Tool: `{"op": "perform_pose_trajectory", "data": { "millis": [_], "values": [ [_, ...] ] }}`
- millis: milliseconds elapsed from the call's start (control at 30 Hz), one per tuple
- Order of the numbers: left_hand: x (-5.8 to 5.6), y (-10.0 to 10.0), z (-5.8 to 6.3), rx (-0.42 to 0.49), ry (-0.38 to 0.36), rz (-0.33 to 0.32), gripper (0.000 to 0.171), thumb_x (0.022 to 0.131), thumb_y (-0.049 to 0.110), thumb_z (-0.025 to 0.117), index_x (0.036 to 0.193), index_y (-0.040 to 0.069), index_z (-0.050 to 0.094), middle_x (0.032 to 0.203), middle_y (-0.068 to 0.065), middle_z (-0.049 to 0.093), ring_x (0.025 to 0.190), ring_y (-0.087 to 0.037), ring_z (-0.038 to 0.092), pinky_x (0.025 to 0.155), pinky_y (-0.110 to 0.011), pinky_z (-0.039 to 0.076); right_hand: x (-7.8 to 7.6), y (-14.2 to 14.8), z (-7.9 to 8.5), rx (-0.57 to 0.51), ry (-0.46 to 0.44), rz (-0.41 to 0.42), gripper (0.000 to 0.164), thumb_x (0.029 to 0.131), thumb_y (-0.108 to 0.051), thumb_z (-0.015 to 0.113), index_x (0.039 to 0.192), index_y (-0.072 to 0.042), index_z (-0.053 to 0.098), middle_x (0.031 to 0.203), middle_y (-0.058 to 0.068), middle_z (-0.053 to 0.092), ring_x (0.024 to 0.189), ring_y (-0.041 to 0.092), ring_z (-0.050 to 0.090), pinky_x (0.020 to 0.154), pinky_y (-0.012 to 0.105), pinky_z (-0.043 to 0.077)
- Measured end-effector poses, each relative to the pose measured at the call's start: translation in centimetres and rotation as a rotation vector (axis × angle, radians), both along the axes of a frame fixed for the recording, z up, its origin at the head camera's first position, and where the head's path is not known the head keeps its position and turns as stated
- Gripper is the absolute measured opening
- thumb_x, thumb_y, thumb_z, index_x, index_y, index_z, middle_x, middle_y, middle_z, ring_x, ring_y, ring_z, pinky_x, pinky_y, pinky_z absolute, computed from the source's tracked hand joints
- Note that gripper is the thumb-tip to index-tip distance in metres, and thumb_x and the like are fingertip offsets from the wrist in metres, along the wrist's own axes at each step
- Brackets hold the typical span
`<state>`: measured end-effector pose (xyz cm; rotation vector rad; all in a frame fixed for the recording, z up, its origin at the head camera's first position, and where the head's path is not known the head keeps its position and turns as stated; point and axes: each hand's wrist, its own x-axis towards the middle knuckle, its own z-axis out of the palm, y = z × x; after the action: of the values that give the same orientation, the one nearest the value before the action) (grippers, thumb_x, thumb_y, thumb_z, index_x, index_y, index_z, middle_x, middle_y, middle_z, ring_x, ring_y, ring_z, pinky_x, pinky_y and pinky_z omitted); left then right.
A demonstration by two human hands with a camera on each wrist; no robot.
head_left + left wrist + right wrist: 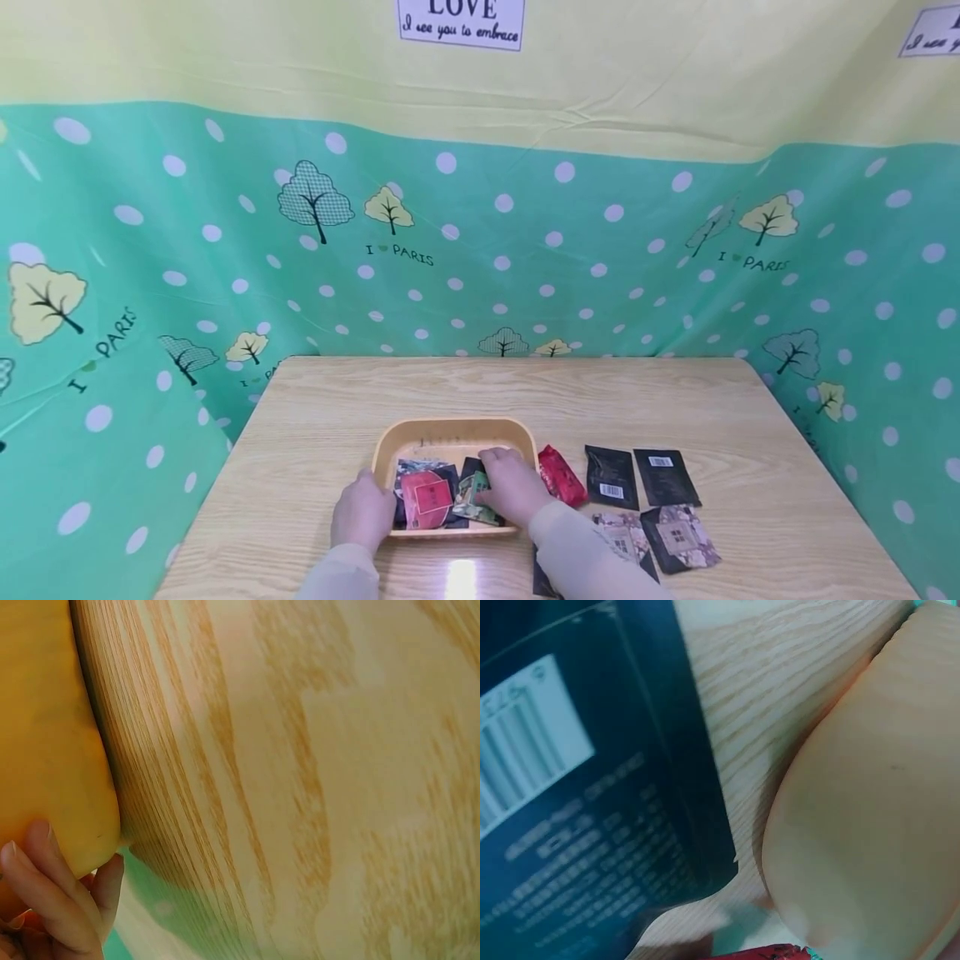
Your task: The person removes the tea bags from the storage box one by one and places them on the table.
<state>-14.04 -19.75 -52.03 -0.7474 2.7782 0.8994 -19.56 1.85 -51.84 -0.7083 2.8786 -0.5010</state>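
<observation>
A yellow-tan plastic basket (pixel 457 427) sits on the table with several flat packets inside. My left hand (pixel 363 510) grips its left side; in the left wrist view, the fingers (pixel 56 889) lie against its outer wall near a lower corner. My right hand (pixel 513 487) reaches over the right rim and holds a green patterned packet (pixel 471 498) inside, though the hand covers part of it. Beside that lies a pink-red packet (pixel 426 500) on top of dark ones. The right wrist view shows the basket's outer wall (pixel 870 787), not the fingers.
Right of the basket lie a crumpled red packet (pixel 561 477), two black packets (pixel 666 477) with white labels, and floral packets (pixel 681 540), some partly behind my right sleeve. A barcoded black packet (pixel 577 780) is close in the right wrist view. A green patterned cloth (pixel 480 283) surrounds the wooden table (pixel 300 417).
</observation>
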Motion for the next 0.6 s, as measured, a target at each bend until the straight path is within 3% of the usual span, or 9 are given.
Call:
{"op": "perform_pose_trajectory", "data": {
  "millis": [233, 600],
  "values": [
    [-0.02, 0.18, 0.03, 0.004, -0.012, 0.003, 0.045, 0.086, 0.012, 0.048, 0.124, -0.012, 0.043, 0.107, -0.035, 0.056, 0.091, -0.044, 0.060, 0.073, -0.053, 0.049, -0.04, -0.17, -0.74, 0.085, 0.029, 0.015, 0.070, 0.071, -0.041, 0.076, 0.127, -0.005, 0.053, 0.122, 0.010, 0.056, 0.113, 0.028, 0.050, 0.096, 0.039, 0.044],
    [0.10, 0.13, 0.13, -0.011, 0.003, -0.005, 0.043, 0.086, 0.013, 0.049, 0.120, -0.013, 0.045, 0.102, -0.034, 0.058, 0.088, -0.043, 0.060, 0.072, -0.052, 0.050, 0.16, -0.51, -0.54, 0.115, 0.040, 0.010, 0.080, 0.061, -0.044, 0.081, 0.127, -0.008, 0.054, 0.115, 0.006, 0.056, 0.108, 0.025, 0.051, 0.093, 0.043, 0.044]
  ]
}}
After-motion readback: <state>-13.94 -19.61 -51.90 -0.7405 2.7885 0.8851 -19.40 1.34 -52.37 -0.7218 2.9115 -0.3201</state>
